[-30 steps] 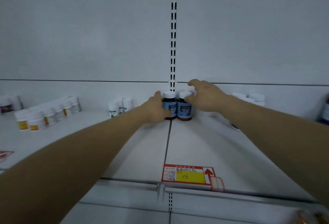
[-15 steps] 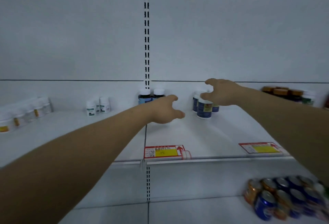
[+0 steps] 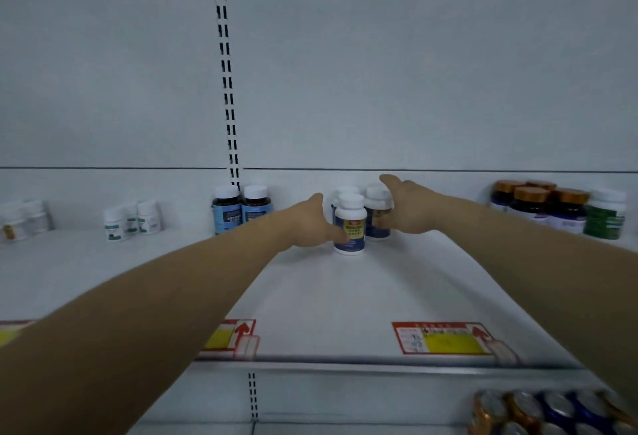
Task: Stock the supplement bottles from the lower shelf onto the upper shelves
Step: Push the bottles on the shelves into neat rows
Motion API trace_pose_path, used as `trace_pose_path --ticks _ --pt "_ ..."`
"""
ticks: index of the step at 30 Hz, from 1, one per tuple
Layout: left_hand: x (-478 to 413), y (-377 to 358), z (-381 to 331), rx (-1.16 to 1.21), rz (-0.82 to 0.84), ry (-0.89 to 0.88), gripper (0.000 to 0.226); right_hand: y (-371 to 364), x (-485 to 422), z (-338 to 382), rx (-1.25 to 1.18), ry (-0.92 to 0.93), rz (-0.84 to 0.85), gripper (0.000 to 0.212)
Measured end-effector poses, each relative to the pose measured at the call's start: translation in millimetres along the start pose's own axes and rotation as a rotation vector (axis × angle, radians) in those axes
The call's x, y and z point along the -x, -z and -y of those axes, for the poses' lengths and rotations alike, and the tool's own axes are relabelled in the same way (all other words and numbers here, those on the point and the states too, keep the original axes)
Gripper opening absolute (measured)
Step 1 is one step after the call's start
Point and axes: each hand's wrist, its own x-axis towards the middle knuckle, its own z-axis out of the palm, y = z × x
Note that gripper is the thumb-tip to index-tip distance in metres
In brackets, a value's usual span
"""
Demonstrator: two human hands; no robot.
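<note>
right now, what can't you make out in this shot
Head view:
- Label text on the front bottle: blurred and too small.
- Rear bottle: mostly hidden behind the front one.
- Second bottle: label covered by fingers of the right hand.
- Left price tag: partly covered by the left forearm.
- Cans: cut off by the bottom edge.
- Left hand: gripping or only touching, unclear.

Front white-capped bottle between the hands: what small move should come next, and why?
Probably slide the front bottle back beside the rear bottle: it stands forward of its group, the left hand touches its left side, and the right hand touches the rear bottle.
</note>
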Motion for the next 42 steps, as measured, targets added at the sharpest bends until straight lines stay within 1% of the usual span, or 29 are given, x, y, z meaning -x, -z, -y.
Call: trace_pose_path --ticks 2,4,6,8,11,15,17,20,23,25,27,29,31,36,42 --pt "-8.3 -10.3 -1.1 0.047 -0.009 0.023 0.091 -2.6 -11.1 -8.2 -0.01 0.065 -0.01 0.081" --pt "-14.7 -20.4 -1.5 0.076 -0.005 0.01 0.082 -6.9 -18.8 -15.4 -0.018 0.119 -0.041 0.065" --pt "-18.8 -26.9 -4.0 0.098 0.01 -0.019 0.07 -10.3 -23.6 -21.3 -0.033 0.155 -0.074 0.056" --pt "-21.1 -29.3 -6.2 0.09 0.021 -0.024 0.063 -11.1 -26.7 -25.2 -0.042 0.179 -0.094 0.053" --pt "-21.0 -29.4 -6.9 0.089 0.047 -0.02 0.055 -11.5 -28.9 -28.4 -0.033 0.203 -0.117 0.053" --pt "-19.8 -29.6 -10.9 0.083 0.073 0.008 0.063 -14.0 -28.6 -28.1 -0.022 0.208 -0.112 0.052" --pt "-18.1 -27.4 -12.8 0.082 0.077 0.023 0.071 -11.0 -26.0 -26.5 -0.009 0.194 -0.093 0.057" --pt "-11.3 -15.8 -16.4 0.036 0.068 0.031 0.088 1.6 -16.5 -25.9 -0.009 0.153 -0.101 0.074" --pt "1.6 2.6 -25.7 -0.089 0.02 -0.009 0.1 19.7 -1.2 -28.0 0.045 0.124 -0.163 0.073" --pt "12.3 12.2 -36.7 -0.178 -0.031 -0.089 0.099 33.6 10.8 -30.2 0.08 0.087 -0.184 0.074" --pt "22.0 14.2 -51.3 -0.218 -0.062 -0.194 0.094 46.3 24.1 -34.5 0.108 0.044 -0.196 0.074" --pt "28.6 7.9 -66.4 -0.21 -0.053 -0.277 0.089 57.9 39.4 -41.9 0.132 -0.008 -0.203 0.074" --pt "33.8 -5.7 -80.7 -0.186 -0.014 -0.325 0.087 67.9 56.7 -52.3 0.139 -0.061 -0.218 0.072" --pt "39.9 -51.1 -104.3 -0.226 0.081 -0.381 0.087 85.0 98.2 -87.7 0.181 -0.177 -0.238 0.067" --pt "31.3 -88.6 -136.5 -0.226 0.141 -0.351 0.084 90.6 116.5 -143.3 0.153 -0.241 -0.225 0.068"
